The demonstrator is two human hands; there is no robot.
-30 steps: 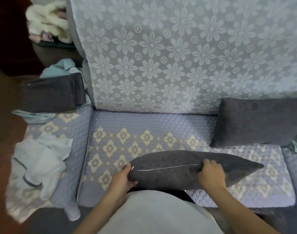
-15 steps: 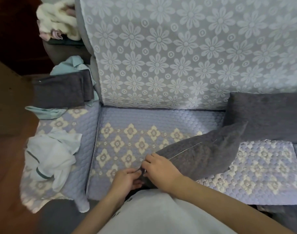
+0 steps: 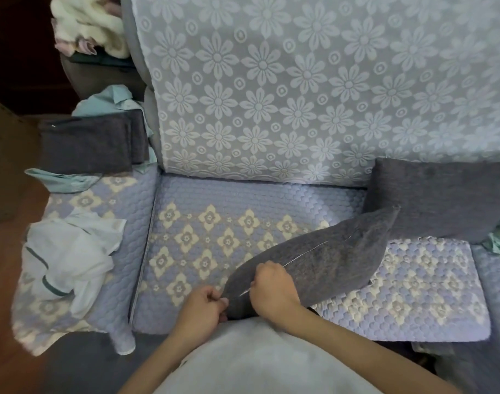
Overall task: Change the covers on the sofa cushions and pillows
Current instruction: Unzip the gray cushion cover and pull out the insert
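At the bottom centre of the frame, the left hand (image 3: 204, 307) pinches the near corner of the grey pillow (image 3: 320, 258), and the right hand (image 3: 273, 288) grips its zipper edge just beside. The pillow slants up-right across the quilted seat cushion (image 3: 214, 223), its far tip touching a second grey pillow (image 3: 442, 197) at right. Bare seat shows centre-left. A crumpled white cloth (image 3: 69, 257) and folded grey covers (image 3: 89, 142) lie on the left.

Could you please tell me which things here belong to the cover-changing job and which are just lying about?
In the job: grey pillow, held by left hand and right hand; second grey pillow; folded grey covers; sofa.

Lying about: white cloth; teal cloth; fluffy bundle.
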